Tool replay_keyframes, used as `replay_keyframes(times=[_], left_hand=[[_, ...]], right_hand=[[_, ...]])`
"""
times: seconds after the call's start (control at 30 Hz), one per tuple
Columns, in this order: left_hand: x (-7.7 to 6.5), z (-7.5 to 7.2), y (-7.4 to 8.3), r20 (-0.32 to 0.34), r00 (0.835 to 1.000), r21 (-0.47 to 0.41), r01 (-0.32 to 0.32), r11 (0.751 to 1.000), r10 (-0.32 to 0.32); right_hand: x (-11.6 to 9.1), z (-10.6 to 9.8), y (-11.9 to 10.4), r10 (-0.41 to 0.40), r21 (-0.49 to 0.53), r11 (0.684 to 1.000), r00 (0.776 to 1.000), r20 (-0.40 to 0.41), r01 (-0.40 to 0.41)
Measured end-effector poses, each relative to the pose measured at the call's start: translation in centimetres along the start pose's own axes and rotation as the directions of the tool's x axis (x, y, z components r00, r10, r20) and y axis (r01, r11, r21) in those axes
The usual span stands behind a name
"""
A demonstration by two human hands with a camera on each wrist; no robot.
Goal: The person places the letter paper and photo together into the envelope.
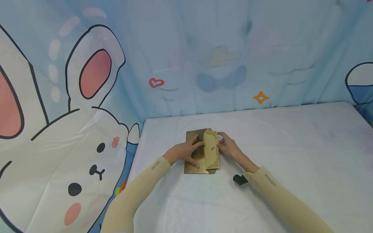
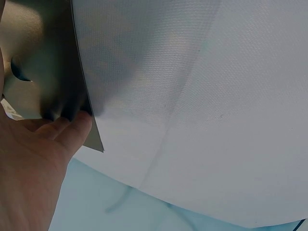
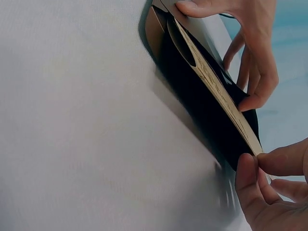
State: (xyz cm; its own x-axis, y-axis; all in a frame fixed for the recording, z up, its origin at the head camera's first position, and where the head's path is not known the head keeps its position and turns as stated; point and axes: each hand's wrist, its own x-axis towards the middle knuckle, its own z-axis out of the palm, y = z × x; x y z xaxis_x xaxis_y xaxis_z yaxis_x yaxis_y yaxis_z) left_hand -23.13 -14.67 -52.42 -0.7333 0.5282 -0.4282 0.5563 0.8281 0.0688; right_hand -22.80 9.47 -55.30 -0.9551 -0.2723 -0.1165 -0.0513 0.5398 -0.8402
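A shiny gold envelope lies on the white cloth before me. My left hand rests on it with fingers spread, thumb toward the near side. In the left wrist view, its fingertips lie close to the edge of the glossy gold sheet. Over the envelope's right part is a pale gold card with ornate printed corners. My right hand pinches the card's right edge between thumb and fingers. The right wrist view shows the card edge-on, its end bent into a loop, above a dark opening.
A white cloth covers the table, which ends at a light blue curtain behind. A large cartoon rabbit print fills the left side. Under my right wrist sits a small black object.
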Motion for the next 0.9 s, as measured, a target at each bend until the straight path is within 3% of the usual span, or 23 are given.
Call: replay_keyframes(times=[0.7, 0.9], left_hand=[[-0.4, 0.1, 0.1, -0.027, 1.0, 0.032, 0.001, 0.999, 0.0], [-0.2, -0.1, 0.1, -0.027, 1.0, 0.03, -0.009, 1.0, 0.01]], right_hand=[[0.4, 2.2, -0.9, 0.035, -0.024, 0.999, 0.998, 0.046, -0.034], [0.7, 2.2, -1.1, -0.001, -0.035, 0.999, 0.999, 0.046, 0.003]])
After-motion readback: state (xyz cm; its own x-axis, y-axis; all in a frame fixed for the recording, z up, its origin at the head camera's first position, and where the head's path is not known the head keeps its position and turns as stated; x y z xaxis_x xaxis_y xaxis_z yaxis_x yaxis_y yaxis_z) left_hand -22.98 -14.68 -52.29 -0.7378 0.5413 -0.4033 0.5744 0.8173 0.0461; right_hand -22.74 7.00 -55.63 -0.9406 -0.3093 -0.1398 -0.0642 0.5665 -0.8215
